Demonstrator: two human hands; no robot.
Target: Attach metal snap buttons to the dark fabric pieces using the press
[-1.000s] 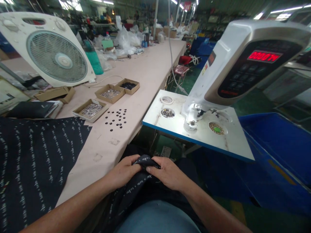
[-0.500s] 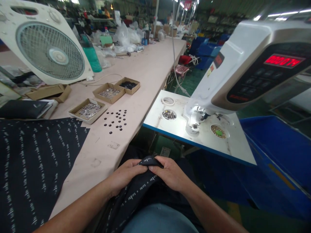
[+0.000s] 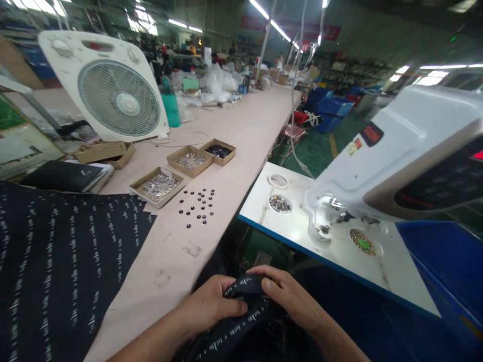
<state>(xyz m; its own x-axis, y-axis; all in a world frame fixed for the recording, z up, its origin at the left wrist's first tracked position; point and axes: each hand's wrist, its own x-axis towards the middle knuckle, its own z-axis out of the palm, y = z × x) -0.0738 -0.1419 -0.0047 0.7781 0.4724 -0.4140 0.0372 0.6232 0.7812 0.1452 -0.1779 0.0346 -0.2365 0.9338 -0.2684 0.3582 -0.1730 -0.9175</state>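
Low in front of me, both hands grip a piece of black fabric (image 3: pixel 241 328) printed with rows of white lettering. My left hand (image 3: pixel 209 304) pinches it with the thumb lying on top. My right hand (image 3: pixel 290 296) holds a folded upper edge of the same cloth between thumb and fingers. The rest of the fabric drops into shadow over my lap. On the table to the left lies a stack of matching black fabric pieces (image 3: pixel 71 251). Small black round snap caps (image 3: pixel 199 200) are scattered beyond my left hand.
A white snap-press machine (image 3: pixel 320 221) stands on a small white table (image 3: pixel 256 211) at right. Open cardboard boxes (image 3: pixel 158 187) of metal parts sit on the long table (image 3: pixel 241 146). Behind them are a box fan (image 3: pixel 121 100) and a teal bottle (image 3: pixel 171 108). Blue bins (image 3: pixel 445 261) stand at far right.
My head view has tilted up and turned left, so everything sits lower and further right. My hands have moved slightly apart on the cloth, which both still hold.
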